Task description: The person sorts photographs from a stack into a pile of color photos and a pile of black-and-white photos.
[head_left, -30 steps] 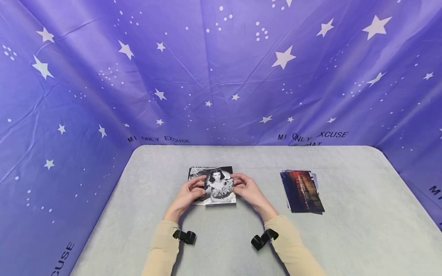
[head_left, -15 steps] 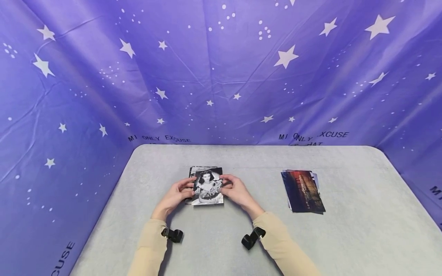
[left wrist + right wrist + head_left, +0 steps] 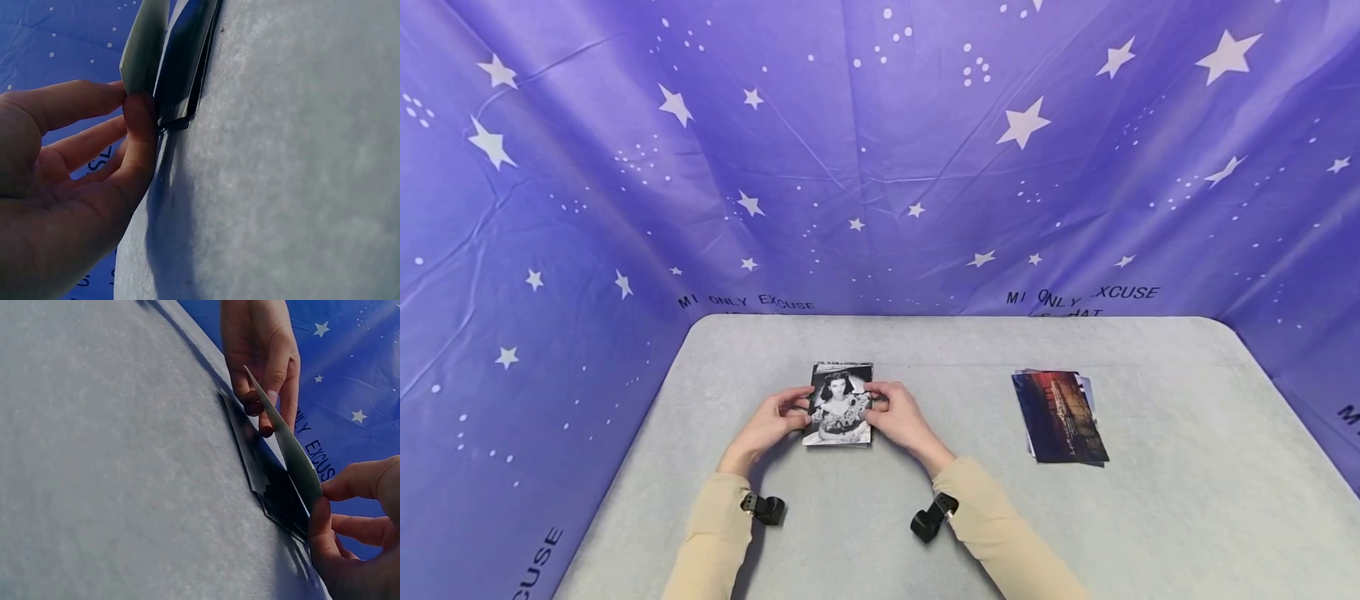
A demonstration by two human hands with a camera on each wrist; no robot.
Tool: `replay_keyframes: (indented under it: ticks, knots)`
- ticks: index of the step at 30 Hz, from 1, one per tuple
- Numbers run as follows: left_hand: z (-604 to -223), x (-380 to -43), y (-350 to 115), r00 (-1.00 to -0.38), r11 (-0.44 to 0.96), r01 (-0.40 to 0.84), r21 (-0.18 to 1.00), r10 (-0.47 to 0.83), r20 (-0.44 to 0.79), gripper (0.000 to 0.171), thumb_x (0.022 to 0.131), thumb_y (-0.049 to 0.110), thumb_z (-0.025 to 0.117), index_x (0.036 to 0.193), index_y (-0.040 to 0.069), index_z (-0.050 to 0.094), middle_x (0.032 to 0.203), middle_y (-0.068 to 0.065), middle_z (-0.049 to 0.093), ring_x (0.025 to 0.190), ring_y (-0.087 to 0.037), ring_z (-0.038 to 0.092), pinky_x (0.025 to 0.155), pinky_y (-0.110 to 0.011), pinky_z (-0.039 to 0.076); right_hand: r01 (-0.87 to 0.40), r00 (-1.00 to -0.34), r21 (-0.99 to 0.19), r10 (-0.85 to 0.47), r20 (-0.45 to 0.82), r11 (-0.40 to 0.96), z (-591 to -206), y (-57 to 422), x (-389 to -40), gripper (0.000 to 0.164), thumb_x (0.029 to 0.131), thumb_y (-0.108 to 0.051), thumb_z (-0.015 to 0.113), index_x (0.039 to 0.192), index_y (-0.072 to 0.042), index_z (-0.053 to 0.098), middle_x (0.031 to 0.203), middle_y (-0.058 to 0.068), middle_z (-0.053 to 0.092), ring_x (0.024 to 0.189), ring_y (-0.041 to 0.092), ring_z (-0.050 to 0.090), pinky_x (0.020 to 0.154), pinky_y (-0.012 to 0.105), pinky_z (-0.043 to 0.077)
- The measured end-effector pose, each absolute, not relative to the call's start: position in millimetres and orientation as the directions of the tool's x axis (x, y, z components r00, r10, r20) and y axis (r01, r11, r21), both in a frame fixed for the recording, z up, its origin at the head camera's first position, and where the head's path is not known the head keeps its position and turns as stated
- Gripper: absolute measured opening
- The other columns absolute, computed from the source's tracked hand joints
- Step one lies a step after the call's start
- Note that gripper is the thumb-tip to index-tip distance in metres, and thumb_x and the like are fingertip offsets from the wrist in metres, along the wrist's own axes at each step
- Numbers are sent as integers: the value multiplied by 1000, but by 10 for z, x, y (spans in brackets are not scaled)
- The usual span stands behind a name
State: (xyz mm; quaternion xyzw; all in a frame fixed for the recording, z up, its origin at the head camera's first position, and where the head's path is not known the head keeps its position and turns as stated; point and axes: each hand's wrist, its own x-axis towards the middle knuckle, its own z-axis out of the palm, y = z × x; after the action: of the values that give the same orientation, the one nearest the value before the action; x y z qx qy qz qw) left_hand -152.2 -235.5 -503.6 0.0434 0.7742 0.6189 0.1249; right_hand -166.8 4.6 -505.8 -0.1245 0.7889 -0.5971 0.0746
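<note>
A black-and-white photo print (image 3: 840, 414) of a person in a ruffled dress is held by its two sides, a little above a stack of prints (image 3: 187, 69). My left hand (image 3: 769, 425) pinches the left edge between thumb and fingers, seen closely in the left wrist view. On the opposite edge my right hand (image 3: 901, 419) grips with thumb and fingertips. The right wrist view shows a narrow gap between the raised photo print (image 3: 290, 453) and the stack (image 3: 259, 469) lying flat below. Most of that stack is hidden from above.
To the right on the grey table (image 3: 970, 517) lies a second, slightly fanned pile of colour prints (image 3: 1060, 417), its top one dark with orange-red tones. A purple star-patterned cloth (image 3: 880, 167) hangs behind the table and along its sides.
Both hands have carried the black-and-white photo print leftward, so it now lies almost squarely over the stack. Earlier it stuck out to the stack's right. The colour pile has stayed put.
</note>
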Motion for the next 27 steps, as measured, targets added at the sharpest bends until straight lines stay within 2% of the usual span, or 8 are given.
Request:
replay_keyframes:
  ticks: [7, 12, 14, 21, 27]
  knots:
    - [-5004, -1549, -2337, -967, 323, -39, 945, 228, -118, 57, 78, -12, 60, 132, -19, 43, 102, -24, 56, 77, -15, 57, 59, -19, 47, -158, -951, -929, -305, 53, 334, -5090, 40, -1654, 51, 74, 1, 69, 123, 12, 57, 105, 19, 53, 68, 5, 53, 78, 26, 46]
    - [-5005, -1589, -2295, -967, 400, 7, 916, 235, -96, 55, 78, -10, 61, 131, -17, 46, 94, -19, 57, 71, -11, 51, 56, -18, 44, -168, -954, -903, -296, 48, 396, -5124, 65, -1653, 54, 73, -2, 70, 124, 10, 58, 105, 17, 53, 76, 12, 57, 85, 36, 45]
    - [-5009, -1590, -2281, -969, 414, 4, 910, 227, -99, 54, 79, -8, 62, 130, -16, 48, 93, -18, 57, 70, -10, 51, 55, -19, 44, -167, -957, -890, -288, 42, 424, -5130, 84, -1645, 54, 72, -3, 70, 124, 8, 59, 105, 17, 54, 81, 14, 56, 86, 37, 45]
    - [-5000, -1593, -2294, -980, 443, 2, 897, 179, -86, 46, 81, -6, 61, 126, -14, 53, 90, -14, 61, 71, -12, 55, 56, -22, 45, -143, -959, -912, -281, 32, 385, -5110, 167, -1656, 50, 74, 0, 71, 122, 8, 59, 104, 18, 55, 70, 11, 57, 71, 27, 49]
    - [-5011, -1555, -2399, -991, 469, -16, 883, 108, -75, 40, 82, -8, 59, 122, -13, 56, 89, -13, 62, 72, -15, 58, 58, -24, 50, -143, -960, -906, -280, 29, 398, -5030, 323, -1659, 47, 74, 1, 70, 120, 5, 62, 105, 17, 58, 71, 11, 55, 67, 24, 49]
